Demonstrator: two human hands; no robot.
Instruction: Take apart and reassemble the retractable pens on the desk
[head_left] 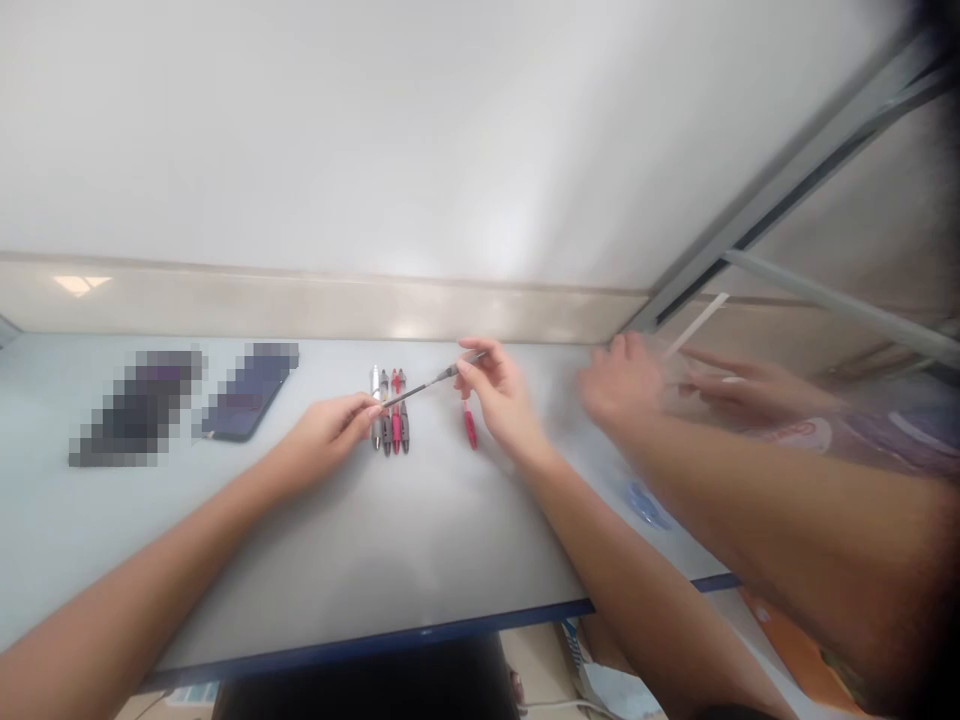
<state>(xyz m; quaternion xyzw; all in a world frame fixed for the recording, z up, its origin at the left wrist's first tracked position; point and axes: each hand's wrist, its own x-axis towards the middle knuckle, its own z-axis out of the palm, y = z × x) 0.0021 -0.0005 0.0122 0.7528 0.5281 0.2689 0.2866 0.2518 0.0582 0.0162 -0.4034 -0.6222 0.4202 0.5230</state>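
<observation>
My left hand (341,430) is closed, its thumb and fingertips pinching the lower end of a thin dark pen refill (409,393). The refill slants up to the right, where it meets a thicker dark pen part (448,371). My right hand (499,395) pinches that part between thumb and fingers, its far end partly covered. Behind my left fingertips several pens lie side by side: a white pen (376,380), dark ones, and a red pen (396,420). A separate red pen piece (469,430) lies just below my right fingers, its top partly hidden.
Two phone-like dark objects, one pixelated (135,410) and one blue (251,405), lie on the left of the table (352,560). At right, another person's blurred hands (622,380) hold a white strip (697,322) near a metal frame. A blue clear item (646,505) lies beneath their arm.
</observation>
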